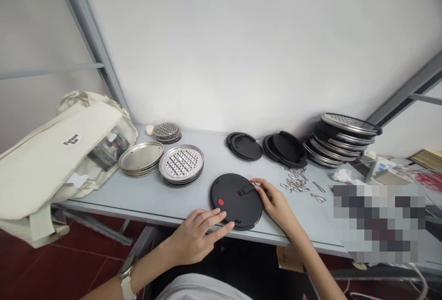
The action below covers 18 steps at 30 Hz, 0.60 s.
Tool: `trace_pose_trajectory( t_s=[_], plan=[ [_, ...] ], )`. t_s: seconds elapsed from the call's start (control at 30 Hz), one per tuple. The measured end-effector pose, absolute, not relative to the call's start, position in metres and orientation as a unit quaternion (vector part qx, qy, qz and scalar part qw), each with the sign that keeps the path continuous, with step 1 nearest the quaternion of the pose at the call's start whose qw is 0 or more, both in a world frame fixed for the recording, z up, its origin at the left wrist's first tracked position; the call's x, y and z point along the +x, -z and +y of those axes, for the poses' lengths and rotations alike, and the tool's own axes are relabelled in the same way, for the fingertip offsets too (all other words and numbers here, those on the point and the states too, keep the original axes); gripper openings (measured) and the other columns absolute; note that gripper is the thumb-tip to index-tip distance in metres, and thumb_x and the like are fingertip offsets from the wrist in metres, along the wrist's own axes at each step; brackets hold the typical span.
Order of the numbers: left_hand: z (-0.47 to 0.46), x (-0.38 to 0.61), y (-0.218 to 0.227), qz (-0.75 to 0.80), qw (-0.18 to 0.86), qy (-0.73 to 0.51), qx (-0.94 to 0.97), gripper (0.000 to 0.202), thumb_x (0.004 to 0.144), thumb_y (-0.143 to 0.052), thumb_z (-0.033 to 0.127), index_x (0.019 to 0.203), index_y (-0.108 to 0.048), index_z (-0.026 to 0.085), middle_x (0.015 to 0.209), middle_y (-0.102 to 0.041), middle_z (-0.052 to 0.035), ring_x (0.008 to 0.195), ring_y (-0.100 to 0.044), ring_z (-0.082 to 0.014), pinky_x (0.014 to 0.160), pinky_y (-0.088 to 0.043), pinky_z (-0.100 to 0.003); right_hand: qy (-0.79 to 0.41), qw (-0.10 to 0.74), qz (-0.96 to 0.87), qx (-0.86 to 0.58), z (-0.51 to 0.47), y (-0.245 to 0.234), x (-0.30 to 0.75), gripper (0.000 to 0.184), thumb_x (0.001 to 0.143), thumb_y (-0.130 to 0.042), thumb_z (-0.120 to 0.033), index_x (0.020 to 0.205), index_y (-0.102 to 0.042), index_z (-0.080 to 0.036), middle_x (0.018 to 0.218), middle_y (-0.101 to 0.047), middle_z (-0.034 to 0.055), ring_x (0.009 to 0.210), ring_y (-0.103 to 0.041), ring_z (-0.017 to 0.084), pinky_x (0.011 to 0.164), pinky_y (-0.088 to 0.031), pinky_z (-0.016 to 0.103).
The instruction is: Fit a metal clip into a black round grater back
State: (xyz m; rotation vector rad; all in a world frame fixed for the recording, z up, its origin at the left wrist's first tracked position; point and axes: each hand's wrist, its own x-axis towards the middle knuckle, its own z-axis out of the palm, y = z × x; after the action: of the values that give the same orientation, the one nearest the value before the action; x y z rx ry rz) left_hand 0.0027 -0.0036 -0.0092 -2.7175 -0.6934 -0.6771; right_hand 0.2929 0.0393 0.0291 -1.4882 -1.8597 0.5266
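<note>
Directly below us, we see a black disc lying flat near the front edge of a pale grey counter, with a red dot on its upper face. We rest our left hand at its near left side, fingers spread wide, fingertips touching the disc around the rim, gripping nothing. With our right hand at the far right side, we pinch a small metal loop between narrowed fingers, at the end of a black strip on the disc. Beyond, to the left, we find a stack of oval grater plates, a stack of plain metal plates and a stack of smaller round graters, then a large cream bag overhanging the counter's edge. Behind the disc we see two groups of black lids, and to the right of our fingers, a loose scatter of metal clips. Farther right, a tall, slightly leaning stack of black and silver rounds stands near the white wall.
</note>
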Motion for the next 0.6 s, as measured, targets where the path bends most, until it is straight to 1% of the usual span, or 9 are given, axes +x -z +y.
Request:
trace_pose_trajectory(
  t_s=[0.2,0.4,0.47,0.53,0.6],
  plan=[
    [-0.0032,0.0028,0.0079,-0.236,0.132,0.232,-0.934,0.062,0.089,-0.052,0.017,0.149,-0.037,0.025,0.14,-0.048,-0.0085,0.131,-0.042,-0.0236,0.103,-0.039,-0.034,-0.192,0.35,-0.714,-0.575,0.0392,-0.0296,0.2922,0.037,0.098,-0.037,-0.045,0.115,-0.061,-0.022,0.087,-0.07,0.0059,0.076,-0.066,0.021,0.074,-0.052,0.032],
    [-0.0035,0.003,0.007,-0.237,0.126,0.234,-0.934,0.063,0.088,-0.051,0.015,0.149,-0.037,0.025,0.14,-0.048,-0.0073,0.132,-0.042,-0.0225,0.104,-0.039,-0.034,-0.2,0.349,-0.715,-0.572,0.0395,-0.0273,0.2931,0.037,0.098,-0.038,-0.044,0.116,-0.06,-0.021,0.088,-0.071,0.0062,0.077,-0.066,0.021,0.076,-0.052,0.033],
    [-0.0036,0.0029,0.0073,-0.239,0.134,0.228,-0.934,0.062,0.089,-0.052,0.016,0.149,-0.037,0.025,0.141,-0.048,-0.0071,0.132,-0.042,-0.0227,0.104,-0.039,-0.034,-0.2,0.352,-0.714,-0.571,0.0403,-0.026,0.2936,0.036,0.098,-0.039,-0.043,0.116,-0.061,-0.022,0.093,-0.072,0.007,0.082,-0.068,0.022,0.079,-0.053,0.033],
    [-0.0036,0.0027,0.0075,-0.238,0.138,0.227,-0.934,0.062,0.089,-0.052,0.016,0.148,-0.038,0.025,0.142,-0.048,-0.0068,0.132,-0.042,-0.0228,0.103,-0.039,-0.034,-0.199,0.357,-0.715,-0.567,0.0413,-0.0248,0.294,0.036,0.098,-0.039,-0.042,0.117,-0.062,-0.022,0.106,-0.072,0.0082,0.094,-0.068,0.023,0.087,-0.052,0.036],
    [-0.0035,0.0025,0.0075,-0.237,0.14,0.229,-0.934,0.061,0.089,-0.051,0.016,0.148,-0.038,0.025,0.142,-0.048,-0.0066,0.132,-0.041,-0.0228,0.103,-0.039,-0.034,-0.197,0.363,-0.719,-0.559,0.0419,-0.0243,0.294,0.036,0.098,-0.04,-0.041,0.118,-0.063,-0.022,0.117,-0.07,0.0087,0.108,-0.065,0.025,0.096,-0.049,0.039]
  ],
)
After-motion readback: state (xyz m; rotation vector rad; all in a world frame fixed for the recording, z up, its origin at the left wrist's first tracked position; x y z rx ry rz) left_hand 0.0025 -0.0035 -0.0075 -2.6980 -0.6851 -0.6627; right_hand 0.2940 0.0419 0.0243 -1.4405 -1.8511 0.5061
